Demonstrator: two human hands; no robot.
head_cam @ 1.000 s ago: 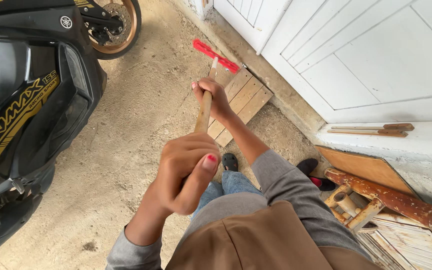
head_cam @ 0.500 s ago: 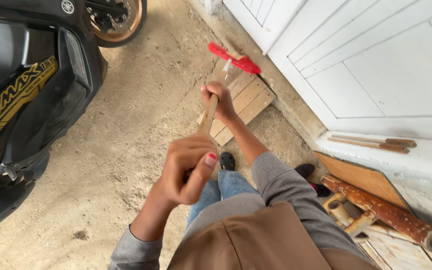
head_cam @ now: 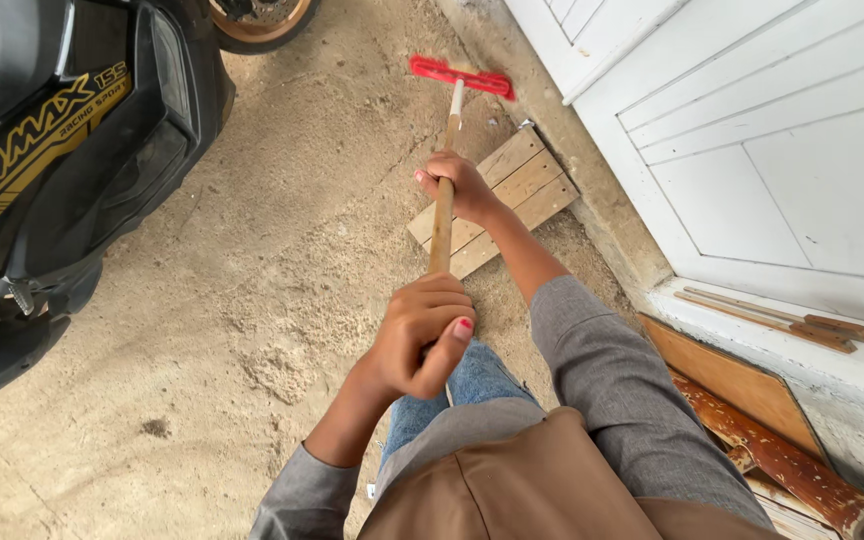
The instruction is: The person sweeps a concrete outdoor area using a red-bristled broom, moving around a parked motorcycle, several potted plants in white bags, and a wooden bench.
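Observation:
Both of my hands grip the wooden handle [head_cam: 442,228] of a push broom. My left hand [head_cam: 420,336] is closed around the near end of the handle, close to my body. My right hand [head_cam: 457,187] holds it farther down. The broom's red head [head_cam: 461,77] rests on the concrete floor [head_cam: 282,270] ahead of me, near the base of the white door [head_cam: 752,150]. A small wooden slat pallet [head_cam: 512,195] lies on the floor under my right hand.
A black scooter [head_cam: 52,150] stands at the left, its wheel [head_cam: 257,15] at the top edge. A low pile of dust [head_cam: 282,365] sits on the floor. At right a white ledge [head_cam: 852,365] carries wooden sticks [head_cam: 787,322]; a board and old painted wooden pieces [head_cam: 782,465] lean below.
The broom head has moved forward and left, away from the door's base, turning to lie across the floor. My hands have shifted right and forward with the handle.

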